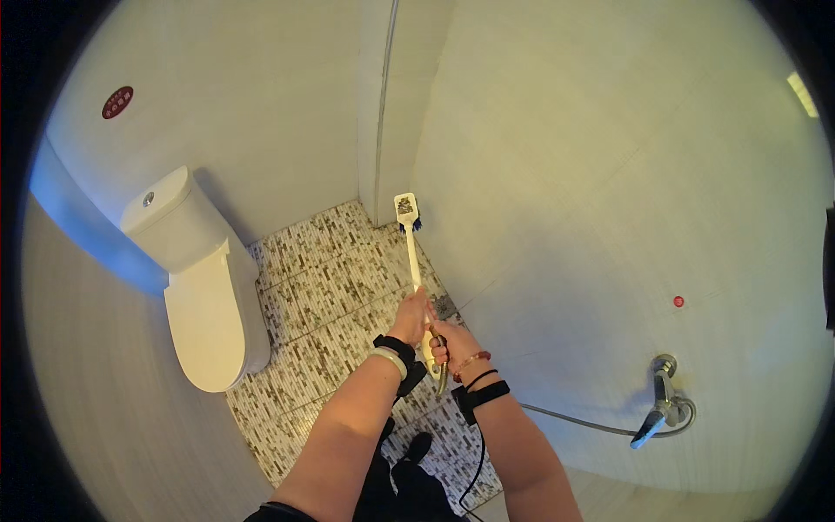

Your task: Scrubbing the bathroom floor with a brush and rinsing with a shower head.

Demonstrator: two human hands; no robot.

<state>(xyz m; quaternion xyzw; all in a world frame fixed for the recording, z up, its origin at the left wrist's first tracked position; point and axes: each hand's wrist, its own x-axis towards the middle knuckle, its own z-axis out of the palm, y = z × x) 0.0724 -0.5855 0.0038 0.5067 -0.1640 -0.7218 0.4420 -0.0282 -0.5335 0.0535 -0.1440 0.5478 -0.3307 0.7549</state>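
Note:
My left hand (410,318) is closed around the handle of a long white scrub brush (413,263). Its rectangular head (406,207) points away from me, with dark blue bristles showing beneath, near the corner of the walls. Just to the right, my right hand (458,346) is closed on a curved metallic tube (444,376), close to the brush's rear end. A grey shower hose (574,421) runs from the wall tap (663,396) behind my right forearm; whether it joins the tube is hidden.
A white toilet (209,313) with a cistern stands at the left. Patterned mosaic tiles (317,270) cover the floor, with a small drain cover (444,306) by the right wall. My feet (418,447) are below. A black cable (481,461) hangs by my right forearm.

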